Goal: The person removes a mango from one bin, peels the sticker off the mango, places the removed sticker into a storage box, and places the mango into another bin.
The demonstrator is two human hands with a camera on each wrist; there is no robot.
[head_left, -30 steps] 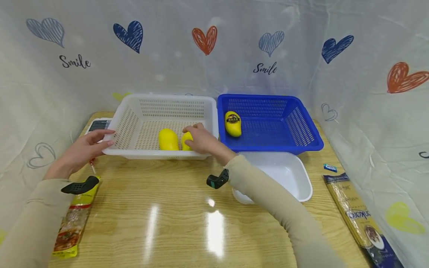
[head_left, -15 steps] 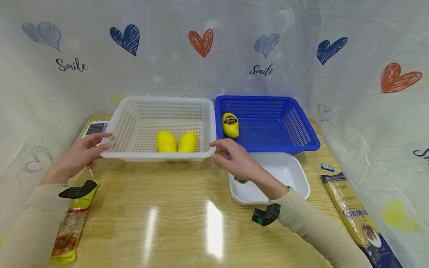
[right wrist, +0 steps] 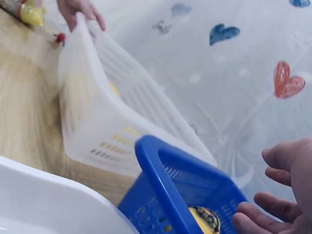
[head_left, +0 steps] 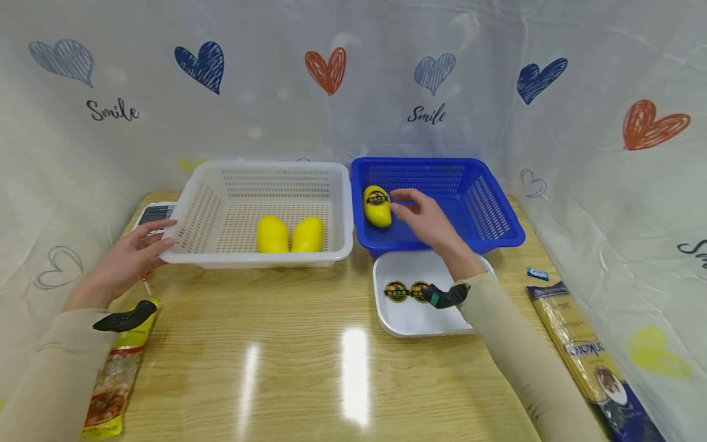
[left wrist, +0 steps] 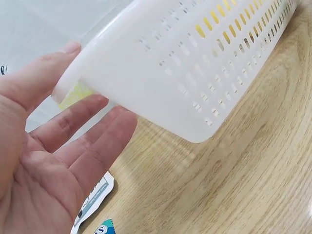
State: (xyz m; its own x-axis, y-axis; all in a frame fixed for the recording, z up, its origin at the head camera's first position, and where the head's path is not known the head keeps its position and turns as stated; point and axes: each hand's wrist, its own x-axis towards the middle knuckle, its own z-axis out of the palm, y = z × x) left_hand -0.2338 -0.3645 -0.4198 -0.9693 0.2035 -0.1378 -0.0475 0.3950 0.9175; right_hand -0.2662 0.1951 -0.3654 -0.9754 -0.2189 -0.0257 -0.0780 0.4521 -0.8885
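Two plain yellow mangoes (head_left: 289, 234) lie side by side in the white basket (head_left: 221, 184). My left hand (head_left: 129, 258) holds that basket's left corner (left wrist: 161, 73), thumb on the rim and straight fingers under it. A third yellow mango (head_left: 377, 205) with a round dark sticker lies in the blue basket (head_left: 486, 202), also seen low in the right wrist view as the mango (right wrist: 204, 220). My right hand (head_left: 422, 215) hovers inside the blue basket just right of that mango, fingers loosely bent and holding nothing. A white tray (head_left: 397, 319) in front holds two round stickers (head_left: 407, 291).
A snack packet (head_left: 113, 374) lies at the table's left front, with a device (head_left: 154, 213) behind the white basket's corner. A long pasta packet (head_left: 585, 356) and a small blue item (head_left: 537, 274) lie at the right. A heart-printed curtain surrounds the wooden table (head_left: 287, 368).
My right hand left the mangoes in the white basket, drew back over the tray, then reached into the blue basket beside the stickered mango. The left hand stayed on the white basket.
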